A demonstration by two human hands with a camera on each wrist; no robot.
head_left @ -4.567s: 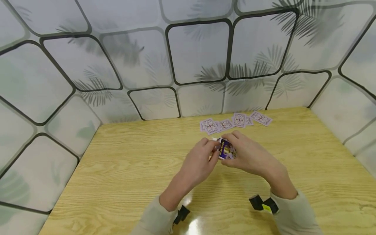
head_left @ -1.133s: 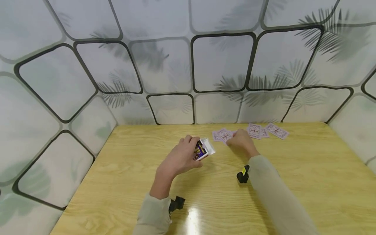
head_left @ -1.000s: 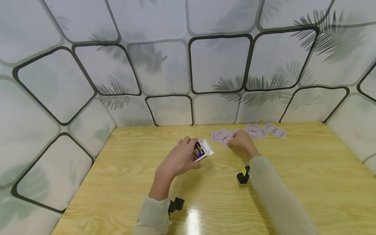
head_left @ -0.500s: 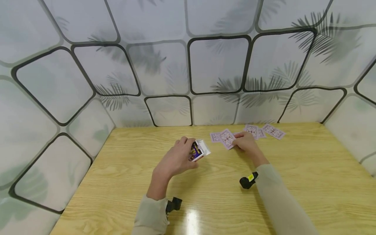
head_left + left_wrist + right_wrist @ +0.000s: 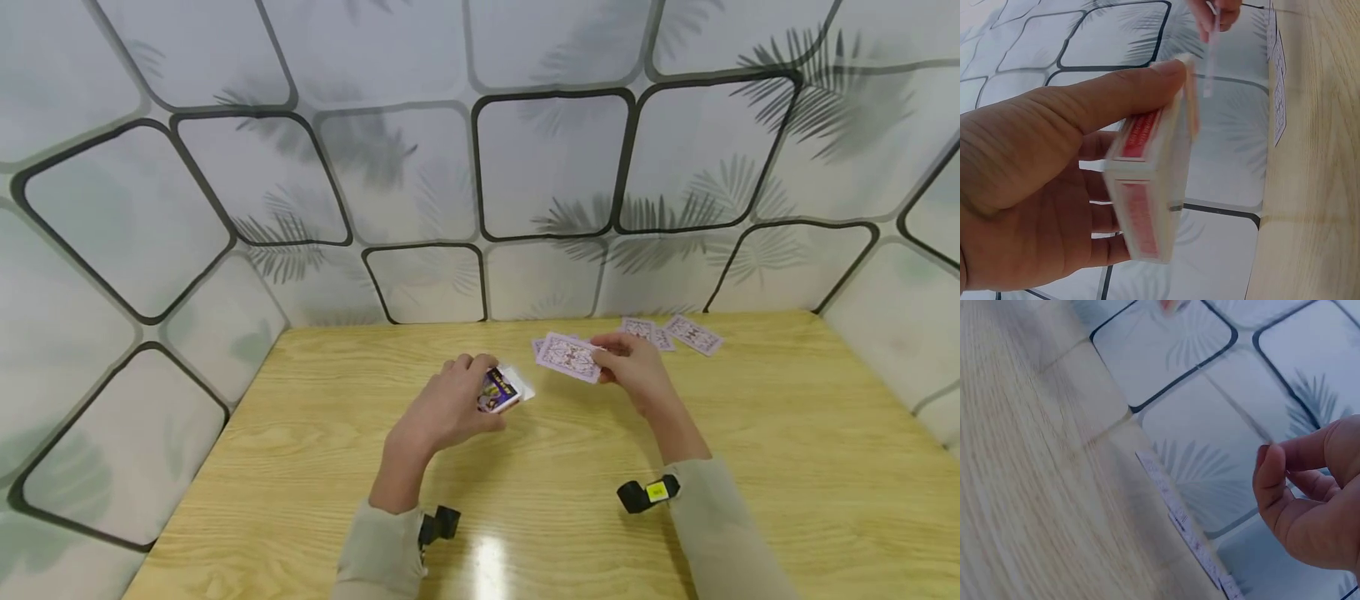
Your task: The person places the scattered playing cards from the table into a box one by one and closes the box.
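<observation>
My left hand (image 5: 442, 406) grips a small card box (image 5: 498, 391), purple and yellow on its upper face, with its white flap (image 5: 523, 384) standing out toward the right. In the left wrist view, the thumb lies along the box's (image 5: 1138, 215) red-and-white edge and the fingers curl behind it. My right hand (image 5: 637, 371) pinches a playing card (image 5: 570, 357) by one end, its purple patterned back showing in the head view. Seen edge-on in the right wrist view, that card (image 5: 1235, 405) sits between thumb and fingertips, raised above the table.
More face-down cards lie at the back of the table (image 5: 315, 467): some behind the held card, and a group (image 5: 693, 335) to the right. A patterned cloth wall (image 5: 420, 283) rises right behind them. Black wrist cameras (image 5: 647, 493) sit at the cuffs.
My right hand, which was over the spread cards, has lifted one and turned it flat toward the left. The left hand keeps the box, barely shifted; earlier both hands were together at the box.
</observation>
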